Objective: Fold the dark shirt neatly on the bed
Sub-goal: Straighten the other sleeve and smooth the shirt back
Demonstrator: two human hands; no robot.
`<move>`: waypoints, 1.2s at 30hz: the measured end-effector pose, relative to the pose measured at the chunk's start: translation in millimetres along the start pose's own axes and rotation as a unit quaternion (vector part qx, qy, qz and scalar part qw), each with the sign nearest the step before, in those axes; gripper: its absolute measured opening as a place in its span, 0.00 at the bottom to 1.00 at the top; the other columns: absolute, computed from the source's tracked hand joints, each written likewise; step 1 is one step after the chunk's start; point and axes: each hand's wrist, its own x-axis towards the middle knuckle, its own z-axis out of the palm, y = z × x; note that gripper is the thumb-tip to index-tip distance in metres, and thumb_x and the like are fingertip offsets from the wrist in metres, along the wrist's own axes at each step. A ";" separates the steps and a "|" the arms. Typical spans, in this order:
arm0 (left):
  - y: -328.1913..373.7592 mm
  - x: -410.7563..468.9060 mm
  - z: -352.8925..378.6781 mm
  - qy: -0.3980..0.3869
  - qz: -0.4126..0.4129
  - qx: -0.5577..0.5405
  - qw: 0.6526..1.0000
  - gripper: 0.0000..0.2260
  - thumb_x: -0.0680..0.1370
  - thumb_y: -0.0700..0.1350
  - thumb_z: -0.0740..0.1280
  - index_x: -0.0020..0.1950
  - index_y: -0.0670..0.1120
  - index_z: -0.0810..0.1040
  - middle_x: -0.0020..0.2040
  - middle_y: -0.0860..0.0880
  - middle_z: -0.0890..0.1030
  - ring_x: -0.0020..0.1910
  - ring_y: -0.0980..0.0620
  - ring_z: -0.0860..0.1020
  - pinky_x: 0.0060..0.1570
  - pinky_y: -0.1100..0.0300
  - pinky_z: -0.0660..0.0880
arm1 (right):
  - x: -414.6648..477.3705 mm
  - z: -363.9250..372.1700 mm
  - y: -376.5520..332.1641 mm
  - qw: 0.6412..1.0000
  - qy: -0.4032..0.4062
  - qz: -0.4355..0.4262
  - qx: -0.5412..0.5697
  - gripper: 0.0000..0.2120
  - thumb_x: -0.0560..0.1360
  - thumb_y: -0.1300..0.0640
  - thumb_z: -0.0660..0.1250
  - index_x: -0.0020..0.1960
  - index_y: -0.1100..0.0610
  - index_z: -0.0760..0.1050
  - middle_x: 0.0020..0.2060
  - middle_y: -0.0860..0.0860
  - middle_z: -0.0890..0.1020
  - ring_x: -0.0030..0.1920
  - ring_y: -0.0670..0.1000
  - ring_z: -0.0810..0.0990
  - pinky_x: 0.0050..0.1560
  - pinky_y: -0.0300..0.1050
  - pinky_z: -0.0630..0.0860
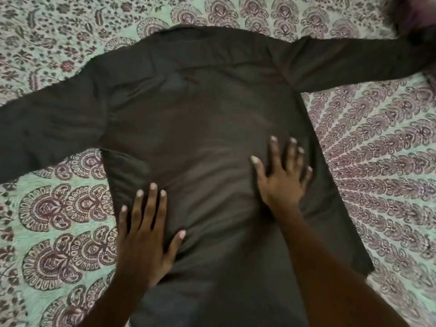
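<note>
Item 1. Dark shirt: one long-sleeved garment, dark brown to black, lay spread flat on the bed. Its collar pointed away from the person and its hem end lay nearest them, running out of view at the lower edge. Shallow creases crossed the body panel.

Item 2. Left-side sleeve: it was stretched outward toward the person's left and lay flat, its cuff beyond the frame edge.

Item 3. Right-side sleeve: it was stretched outward and slightly away toward the person's right. Its far end met a blurred dark shape in the upper corner, too smeared to identify.

Item 4. Left hand: it lay palm down on the lower body of the shirt, close to the garment's left side edge. The fingers were straight and spread, the thumb was out to the side, and nothing was gripped.

Item 5. Right hand: it lay palm down on the shirt, farther up and toward the right half of the body panel. The fingers were straight and fanned, pressing flat and holding nothing. The two hands were apart, with bare cloth between them.

Item 6. Bedspread: pale green cloth with a maroon and dark paisley and floral print lay under the shirt on all visible sides.
</note>
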 end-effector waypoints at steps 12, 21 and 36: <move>53.5 -2.7 13.7 -0.007 -0.018 -0.009 1.000 0.43 0.76 0.72 0.57 0.85 0.53 0.48 0.85 0.49 0.45 0.84 0.41 0.45 0.79 0.35 0.49 | 16.2 6.7 -42.9 0.960 -0.083 -0.266 -0.028 0.31 0.80 0.28 0.48 0.81 0.31 0.46 0.84 0.46 0.44 0.84 0.55 0.42 0.80 0.65 0.47; 32.5 12.3 -9.9 0.055 -0.056 -0.050 0.996 0.33 0.79 0.64 0.60 0.81 0.51 0.63 0.81 0.47 0.62 0.76 0.41 0.65 0.68 0.41 0.66 | -44.8 -10.8 75.9 1.000 -0.028 0.010 -0.003 0.38 0.77 0.24 0.46 0.83 0.38 0.46 0.84 0.57 0.46 0.83 0.64 0.45 0.79 0.71 0.46; 66.0 -123.4 31.9 0.026 -0.071 -0.080 0.994 0.37 0.79 0.63 0.59 0.84 0.49 0.53 0.85 0.46 0.48 0.84 0.42 0.50 0.78 0.39 0.58 | -78.8 -13.7 59.8 0.981 -0.056 -0.174 -0.063 0.32 0.77 0.25 0.45 0.79 0.28 0.43 0.84 0.45 0.44 0.83 0.58 0.45 0.78 0.70 0.49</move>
